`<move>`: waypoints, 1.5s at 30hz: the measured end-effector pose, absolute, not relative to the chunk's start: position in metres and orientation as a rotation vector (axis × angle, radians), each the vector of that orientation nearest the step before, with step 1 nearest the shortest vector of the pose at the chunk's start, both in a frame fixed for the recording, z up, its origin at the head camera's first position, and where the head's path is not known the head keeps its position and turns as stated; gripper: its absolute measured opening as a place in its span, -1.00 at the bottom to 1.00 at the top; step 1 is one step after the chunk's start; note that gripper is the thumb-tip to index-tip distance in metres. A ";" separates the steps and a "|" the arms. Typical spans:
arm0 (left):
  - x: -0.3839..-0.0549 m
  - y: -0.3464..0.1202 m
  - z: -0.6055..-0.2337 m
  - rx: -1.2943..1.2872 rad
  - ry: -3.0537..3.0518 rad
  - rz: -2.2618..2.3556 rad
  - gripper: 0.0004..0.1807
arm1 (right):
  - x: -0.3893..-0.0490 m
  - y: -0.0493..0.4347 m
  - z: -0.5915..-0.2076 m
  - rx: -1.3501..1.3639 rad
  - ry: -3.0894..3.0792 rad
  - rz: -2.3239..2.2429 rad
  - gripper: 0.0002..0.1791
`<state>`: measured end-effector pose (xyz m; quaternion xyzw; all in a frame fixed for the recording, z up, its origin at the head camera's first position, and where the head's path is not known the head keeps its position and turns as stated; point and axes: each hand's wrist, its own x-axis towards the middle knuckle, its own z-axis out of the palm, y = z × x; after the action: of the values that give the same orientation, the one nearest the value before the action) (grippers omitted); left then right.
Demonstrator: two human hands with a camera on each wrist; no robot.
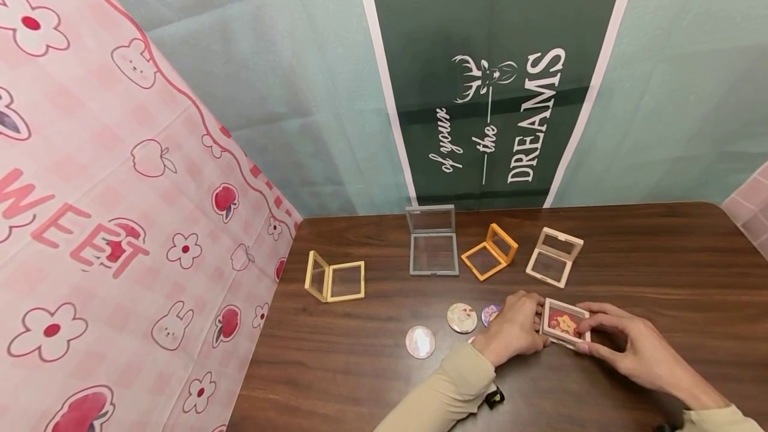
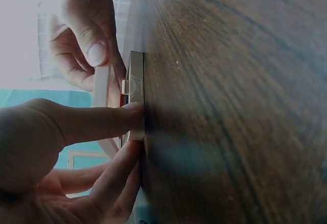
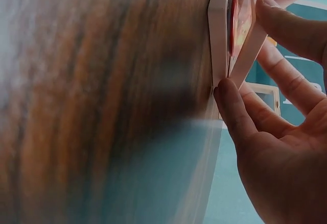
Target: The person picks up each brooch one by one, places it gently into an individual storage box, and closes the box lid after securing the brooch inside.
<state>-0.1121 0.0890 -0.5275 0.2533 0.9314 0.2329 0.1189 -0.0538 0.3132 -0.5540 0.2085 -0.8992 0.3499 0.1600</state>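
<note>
A pale pink square display case (image 1: 563,305) with clear panes lies under both hands, a red round badge with a yellow star (image 1: 565,324) inside it. My left hand (image 1: 515,327) pinches the left side of the base (image 2: 135,76) between thumb and fingers. On the opposite side, my right hand (image 1: 636,347) grips the case, its thumb on the tilted lid (image 3: 250,55) and a fingertip at the corner near the table. In the right wrist view a narrow wedge separates lid and base, and the red badge edge (image 3: 233,27) shows there.
Open hinged cases stand behind: yellow (image 1: 346,299), grey (image 1: 435,273), orange (image 1: 483,277) and cream (image 1: 546,281). Left of my left hand lie a pink round badge (image 1: 420,342), a cream one (image 1: 462,318) and a purple-blue one (image 1: 489,313), partly covered by the hand. Curtains hang behind the wooden table (image 1: 336,365).
</note>
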 end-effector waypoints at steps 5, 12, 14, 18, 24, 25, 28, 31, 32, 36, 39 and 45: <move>-0.112 0.088 -0.527 0.757 2.749 0.643 -0.30 | -0.055 0.311 -0.557 0.609 -2.544 0.978 -0.38; -0.109 0.085 -0.522 0.726 2.672 0.662 -0.34 | -0.054 0.312 -0.559 0.601 -2.546 0.951 -0.37; -0.110 0.085 -0.522 0.736 2.668 0.655 -0.38 | -0.053 0.311 -0.560 0.604 -2.538 0.949 -0.37; -0.111 0.085 -0.521 0.756 2.672 0.635 -0.44 | -0.054 0.309 -0.560 0.618 -2.509 0.941 -0.38; -0.110 0.087 -0.518 0.718 2.684 0.616 -0.46 | -0.054 0.308 -0.559 0.612 -2.499 0.946 -0.38; -0.109 0.087 -0.518 0.708 2.687 0.605 -0.46 | -0.053 0.308 -0.559 0.610 -2.503 0.946 -0.39; -0.106 0.088 -0.518 0.686 2.698 0.561 -0.46 | -0.051 0.307 -0.560 0.609 -2.508 0.951 -0.39; -0.104 0.089 -0.518 0.680 2.715 0.530 -0.46 | -0.049 0.306 -0.561 0.611 -2.505 0.957 -0.39; -0.104 0.090 -0.518 0.676 2.719 0.527 -0.47 | -0.048 0.306 -0.562 0.612 -2.504 0.957 -0.39; -0.102 0.091 -0.520 0.668 2.721 0.531 -0.48 | -0.047 0.306 -0.562 0.613 -2.499 0.948 -0.39; -0.101 0.092 -0.520 0.664 2.724 0.534 -0.48 | -0.047 0.305 -0.562 0.612 -2.493 0.948 -0.39; -0.101 0.091 -0.519 0.643 2.734 0.544 -0.50 | -0.047 0.303 -0.563 0.608 -2.482 0.972 -0.39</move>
<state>-0.1011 0.0915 -0.5188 0.2225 0.9463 0.1883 0.1398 -0.0473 0.3034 -0.5627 0.2177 -0.8890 0.3483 0.2025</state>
